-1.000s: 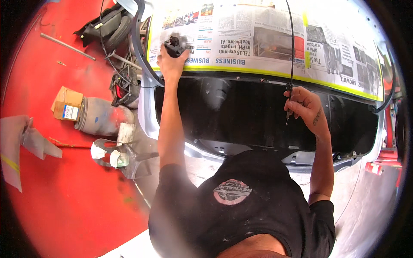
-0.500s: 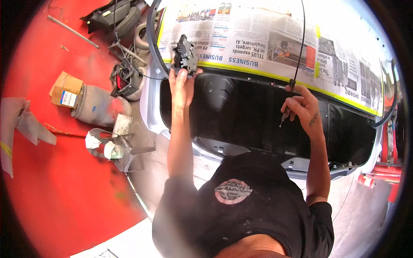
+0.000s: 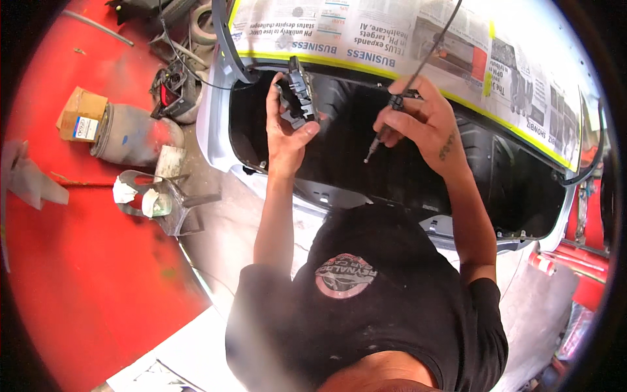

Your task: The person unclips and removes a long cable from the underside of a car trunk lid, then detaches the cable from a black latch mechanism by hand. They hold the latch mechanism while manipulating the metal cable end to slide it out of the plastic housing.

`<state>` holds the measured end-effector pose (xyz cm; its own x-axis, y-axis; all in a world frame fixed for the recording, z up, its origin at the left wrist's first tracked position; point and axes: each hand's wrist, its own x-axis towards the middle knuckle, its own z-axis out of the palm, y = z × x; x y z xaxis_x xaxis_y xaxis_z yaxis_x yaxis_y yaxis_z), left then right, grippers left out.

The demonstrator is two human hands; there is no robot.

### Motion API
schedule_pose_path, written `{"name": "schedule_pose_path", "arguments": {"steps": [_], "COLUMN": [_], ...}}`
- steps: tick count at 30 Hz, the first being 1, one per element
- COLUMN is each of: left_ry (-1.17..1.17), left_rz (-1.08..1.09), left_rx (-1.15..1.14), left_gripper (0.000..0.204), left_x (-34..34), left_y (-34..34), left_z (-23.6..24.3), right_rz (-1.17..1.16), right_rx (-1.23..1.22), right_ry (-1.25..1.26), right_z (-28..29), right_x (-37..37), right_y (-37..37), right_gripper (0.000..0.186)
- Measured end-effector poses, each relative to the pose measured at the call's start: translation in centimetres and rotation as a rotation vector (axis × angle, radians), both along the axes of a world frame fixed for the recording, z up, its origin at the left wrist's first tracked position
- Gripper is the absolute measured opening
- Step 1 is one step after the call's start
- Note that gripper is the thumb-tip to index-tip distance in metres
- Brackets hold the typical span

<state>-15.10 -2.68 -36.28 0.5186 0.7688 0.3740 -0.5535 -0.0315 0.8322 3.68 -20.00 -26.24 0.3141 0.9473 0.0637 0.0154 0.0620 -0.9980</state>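
My left hand [image 3: 291, 140] grips a black and grey latch mechanism [image 3: 301, 91], fingers behind it and thumb at its lower edge. The latch is upright above the dark opening of a car body. To its right, my right hand [image 3: 423, 124] pinches the end of a thin black cable [image 3: 436, 46]. That cable runs up out of view, and its metal tip [image 3: 367, 159] points down and left below my fingers. Latch and cable tip are apart. My thumb and fingers partly hide the cable's fitting [image 3: 396, 101].
Newspaper [image 3: 385, 32] edged with yellow tape covers the panel beyond the black-lined car opening [image 3: 346, 173]. At left on the red floor are a cardboard box [image 3: 80, 114], a grey drum [image 3: 134, 134] and car parts [image 3: 173, 91]. A stool-like stand [image 3: 186, 206] holds small containers.
My two hands have come closer together. The latch has moved down and turned, and my right hand has carried the cable end to the left and up. The whole view has shifted slightly.
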Motion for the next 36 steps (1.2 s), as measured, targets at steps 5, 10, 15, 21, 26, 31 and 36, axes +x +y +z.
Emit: {"name": "schedule_pose_path", "arguments": {"steps": [5,10,15,21,26,31,36], "left_ry": [0.024,-0.236,-0.165,0.058,0.284,0.429,0.51], "left_rz": [-0.09,-0.202,-0.176,-0.192,-0.364,-0.321,-0.322], "left_rx": [-0.154,-0.541,-0.595,-0.52,-0.367,-0.144,-0.216], "left_gripper": [0.101,0.062,0.041,0.054,0.057,0.05,0.051], "left_x": [-0.3,1.0,2.1,2.4,1.5,0.9,0.5], "left_y": [-3.2,-4.3,-4.3,-4.2,-2.7,-1.9,-1.8], "left_z": [-0.6,0.6,1.9,1.8,2.9,3.1,3.0], "right_rz": [0.082,0.108,0.089,0.04,0.062,0.086,0.068], "right_rx": [0.16,0.142,0.138,0.09,0.057,0.026,0.032], "right_ry": [-0.064,0.011,-0.015,0.001,0.018,-0.011,-0.022], "right_z": [-2.5,-3.1,-2.4,-2.3,-2.5,-2.4,-1.5], "right_x": [-1.4,-2.1,-1.7,-1.1,-1.0,-0.7,-0.4], "right_y": [2.6,3.2,2.8,2.1,2.0,1.8,1.7], "right_gripper": [0.028,0.028,0.027,0.028,0.031,0.033,0.033]}}
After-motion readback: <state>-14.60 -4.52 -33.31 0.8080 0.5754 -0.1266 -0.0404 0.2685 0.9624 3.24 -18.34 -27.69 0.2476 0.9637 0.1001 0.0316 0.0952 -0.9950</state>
